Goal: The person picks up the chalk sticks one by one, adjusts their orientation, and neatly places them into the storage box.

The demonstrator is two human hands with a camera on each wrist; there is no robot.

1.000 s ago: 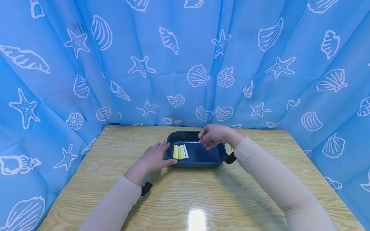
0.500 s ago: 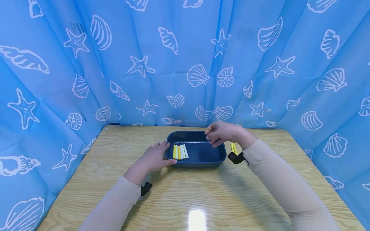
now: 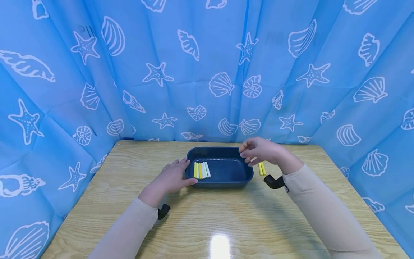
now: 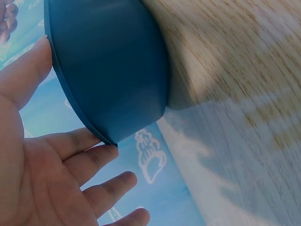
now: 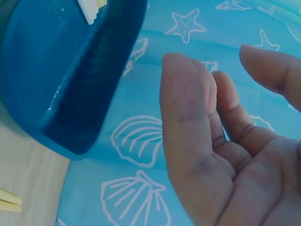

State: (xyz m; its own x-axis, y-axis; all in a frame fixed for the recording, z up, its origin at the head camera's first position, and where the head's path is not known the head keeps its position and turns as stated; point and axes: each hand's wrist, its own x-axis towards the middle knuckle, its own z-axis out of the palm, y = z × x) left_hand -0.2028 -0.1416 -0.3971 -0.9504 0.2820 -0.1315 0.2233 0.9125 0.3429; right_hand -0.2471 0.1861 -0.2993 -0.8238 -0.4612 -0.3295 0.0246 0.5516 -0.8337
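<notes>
A dark blue oblong tub (image 3: 228, 172) stands on the table. Several yellow and white sticks of chalk (image 3: 202, 170) lie side by side at its left end. My left hand (image 3: 171, 176) rests at the tub's left end; the left wrist view has its straight thumb and fingertips (image 4: 110, 149) touching the rim. Over the tub's right end, my right hand (image 3: 261, 151) hovers, fingers loosely bent. In the right wrist view nothing sits between its thumb and fingers. Yellow chalk sticks (image 3: 261, 168) lie on the table right of the tub, partly below that hand.
The wooden table (image 3: 181, 226) spreads around the tub, with a bright light reflection near its front. A blue curtain (image 3: 200, 97) with white shells and starfish hangs behind and along both sides. Black wrist mounts (image 3: 274, 182) jut from the sleeves.
My right hand has moved right, from above the tub's middle to its right end, uncovering the yellow chalk on the table. My left hand and the tub keep their places.
</notes>
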